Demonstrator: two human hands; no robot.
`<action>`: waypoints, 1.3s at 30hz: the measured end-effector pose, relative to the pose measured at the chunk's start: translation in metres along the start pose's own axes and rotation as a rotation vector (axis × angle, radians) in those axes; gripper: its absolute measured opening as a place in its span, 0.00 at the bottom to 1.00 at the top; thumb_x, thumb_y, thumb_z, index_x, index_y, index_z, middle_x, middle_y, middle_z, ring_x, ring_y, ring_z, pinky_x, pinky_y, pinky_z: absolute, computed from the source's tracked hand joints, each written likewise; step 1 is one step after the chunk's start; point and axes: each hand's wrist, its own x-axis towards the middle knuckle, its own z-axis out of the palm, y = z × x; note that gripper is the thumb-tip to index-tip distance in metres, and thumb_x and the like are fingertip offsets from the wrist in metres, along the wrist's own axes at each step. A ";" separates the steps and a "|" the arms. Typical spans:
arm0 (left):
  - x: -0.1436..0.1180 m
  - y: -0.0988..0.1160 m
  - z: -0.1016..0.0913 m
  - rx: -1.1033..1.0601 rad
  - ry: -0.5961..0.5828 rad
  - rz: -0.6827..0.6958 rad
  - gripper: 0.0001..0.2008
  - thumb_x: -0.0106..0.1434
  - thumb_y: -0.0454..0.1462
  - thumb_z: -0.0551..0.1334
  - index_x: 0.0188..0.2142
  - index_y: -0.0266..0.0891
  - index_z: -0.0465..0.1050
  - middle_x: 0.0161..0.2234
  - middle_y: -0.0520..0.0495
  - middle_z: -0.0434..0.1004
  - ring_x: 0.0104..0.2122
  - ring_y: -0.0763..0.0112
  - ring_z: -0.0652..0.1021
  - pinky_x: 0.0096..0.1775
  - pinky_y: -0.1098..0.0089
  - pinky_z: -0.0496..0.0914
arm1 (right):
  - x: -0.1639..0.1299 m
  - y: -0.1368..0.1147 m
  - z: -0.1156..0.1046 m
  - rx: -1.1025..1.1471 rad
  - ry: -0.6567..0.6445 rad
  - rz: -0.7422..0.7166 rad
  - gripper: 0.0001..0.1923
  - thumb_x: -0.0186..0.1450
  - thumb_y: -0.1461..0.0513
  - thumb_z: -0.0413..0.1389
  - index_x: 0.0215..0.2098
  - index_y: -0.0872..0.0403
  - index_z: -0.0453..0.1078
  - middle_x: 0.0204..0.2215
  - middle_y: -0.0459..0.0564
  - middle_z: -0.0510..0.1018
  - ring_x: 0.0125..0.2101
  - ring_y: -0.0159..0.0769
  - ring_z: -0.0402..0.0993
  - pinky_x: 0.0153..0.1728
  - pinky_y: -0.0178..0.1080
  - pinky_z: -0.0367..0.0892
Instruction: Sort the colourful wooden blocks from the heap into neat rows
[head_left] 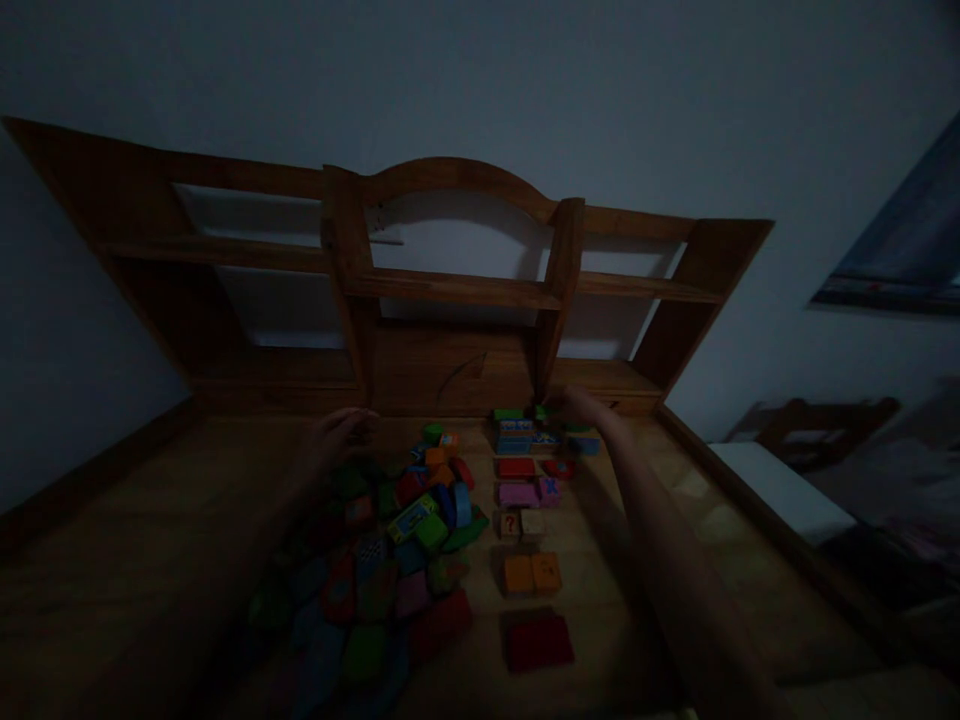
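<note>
Your right hand [581, 405]: stretched to the far end of the sorted rows, resting on the green blocks [541, 412] beside the shelf unit [450, 290]; the dim light hides whether your fingers are closed on one or only touching.

Your left hand [346, 432]: held over the far edge of the loose pile [390, 540], fingers loosely curled, holding nothing that can be seen.

Sorted rows, going from far to near, just right of the pile: green blocks, blue blocks [525, 438], red blocks [517, 467], pink blocks [525, 493], tan blocks [521, 523], orange blocks [532, 574], one dark red block [538, 640].

Loose pile: mixed colours, jumbled, on the wooden surface [150, 560].

Right of the surface: a white cushion [780, 490].
</note>
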 end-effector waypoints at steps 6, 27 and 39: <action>0.008 -0.007 -0.003 0.015 -0.003 0.014 0.21 0.54 0.54 0.68 0.37 0.42 0.81 0.36 0.46 0.80 0.36 0.64 0.79 0.35 0.70 0.75 | 0.005 -0.004 0.014 -0.049 -0.047 -0.018 0.18 0.50 0.71 0.63 0.38 0.50 0.83 0.36 0.46 0.86 0.34 0.39 0.81 0.35 0.34 0.71; 0.002 -0.003 0.002 0.033 -0.005 0.029 0.22 0.57 0.54 0.67 0.39 0.39 0.80 0.37 0.44 0.80 0.37 0.64 0.79 0.35 0.69 0.74 | 0.013 -0.002 0.027 -0.219 -0.092 -0.002 0.11 0.57 0.67 0.61 0.38 0.55 0.82 0.33 0.47 0.85 0.33 0.34 0.78 0.33 0.29 0.66; 0.026 -0.005 -0.027 0.285 -0.166 0.183 0.23 0.56 0.56 0.65 0.37 0.40 0.82 0.39 0.42 0.84 0.40 0.59 0.81 0.44 0.62 0.75 | 0.011 0.001 0.011 -0.203 -0.042 -0.068 0.10 0.63 0.62 0.61 0.39 0.53 0.83 0.36 0.50 0.86 0.35 0.39 0.82 0.35 0.33 0.70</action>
